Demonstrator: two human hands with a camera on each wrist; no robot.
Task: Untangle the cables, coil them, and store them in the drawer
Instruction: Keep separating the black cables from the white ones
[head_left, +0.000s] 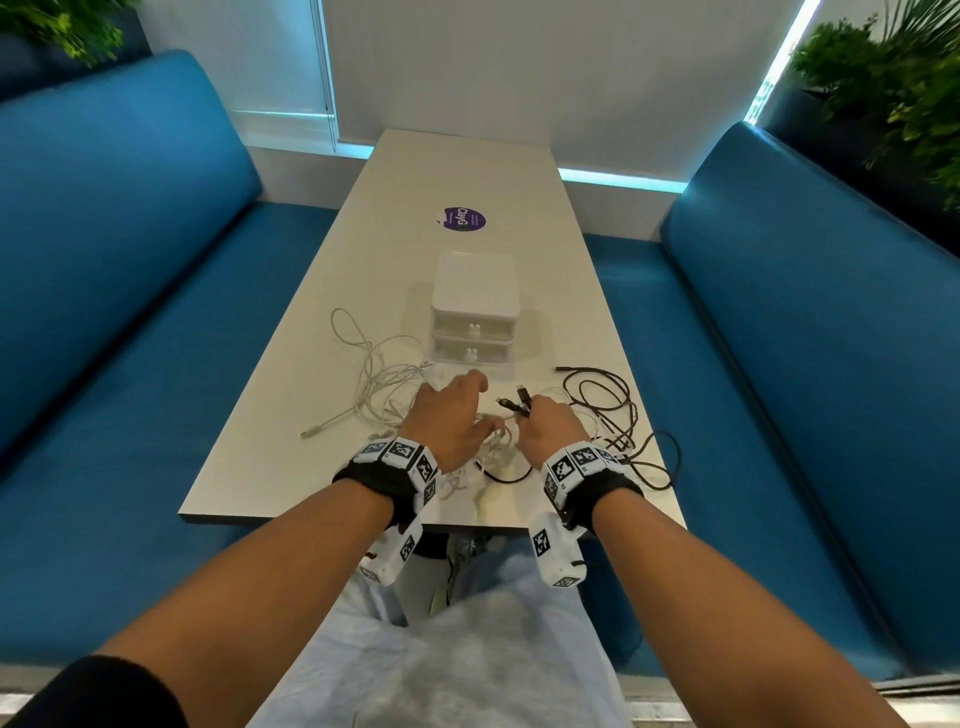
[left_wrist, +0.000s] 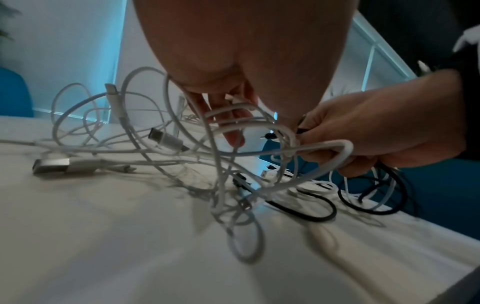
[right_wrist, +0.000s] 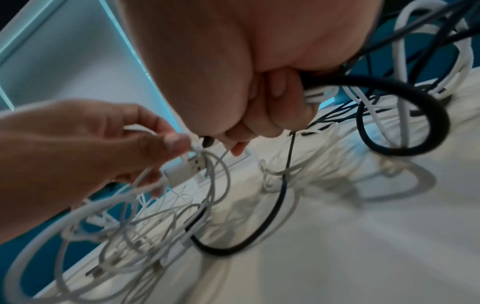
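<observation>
Head view: white cables (head_left: 374, 384) and black cables (head_left: 608, 410) lie tangled on the table (head_left: 467, 171) before a closed drawer unit (head_left: 475, 312); nothing coiled or stored.

Left wrist view: left hand (left_wrist: 228, 115) pinches white strands.

Right wrist view: right hand (right_wrist: 262, 111) grips black cable ends.

White cables (head_left: 379, 384) and black cables (head_left: 608, 410) lie tangled before a shut white 2-drawer box (head_left: 475, 306).

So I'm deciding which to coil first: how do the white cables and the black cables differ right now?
The white cables spread left of the drawer unit; the black cables loop to its right. The left hand pinches white strands, while the right hand grips black cable with some white. Both lie tangled on the table, crossing between the hands.
</observation>
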